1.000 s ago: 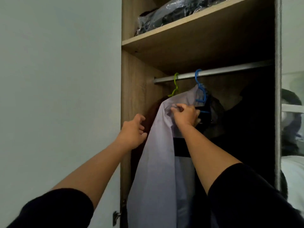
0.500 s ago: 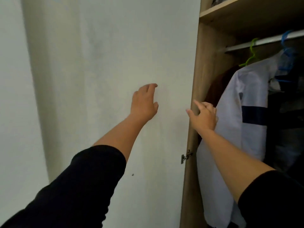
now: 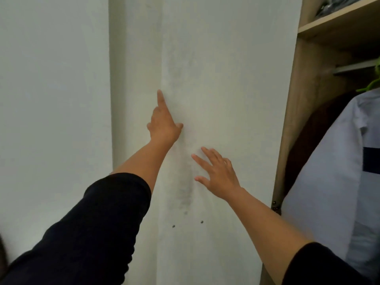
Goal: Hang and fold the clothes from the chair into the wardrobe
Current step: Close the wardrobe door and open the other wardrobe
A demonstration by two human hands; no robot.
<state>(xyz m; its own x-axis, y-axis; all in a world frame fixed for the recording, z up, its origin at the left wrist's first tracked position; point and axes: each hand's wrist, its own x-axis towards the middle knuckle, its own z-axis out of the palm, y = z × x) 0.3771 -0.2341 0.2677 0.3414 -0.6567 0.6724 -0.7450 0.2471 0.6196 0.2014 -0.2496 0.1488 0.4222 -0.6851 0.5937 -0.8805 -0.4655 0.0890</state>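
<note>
Both hands off shirt (image 3: 337,165) — left hand (image 3: 164,126), right hand (image 3: 218,173) on door (image 3: 236,79)

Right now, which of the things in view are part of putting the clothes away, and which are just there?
Part of the job:
- white shirt with a dark stripe, hanging on the green hanger
- hanging rail
- white wardrobe door
- left hand and right hand, fingers straight, by the door

Just there:
- dark brown garment
- bagged items on the shelf
- wall
</note>
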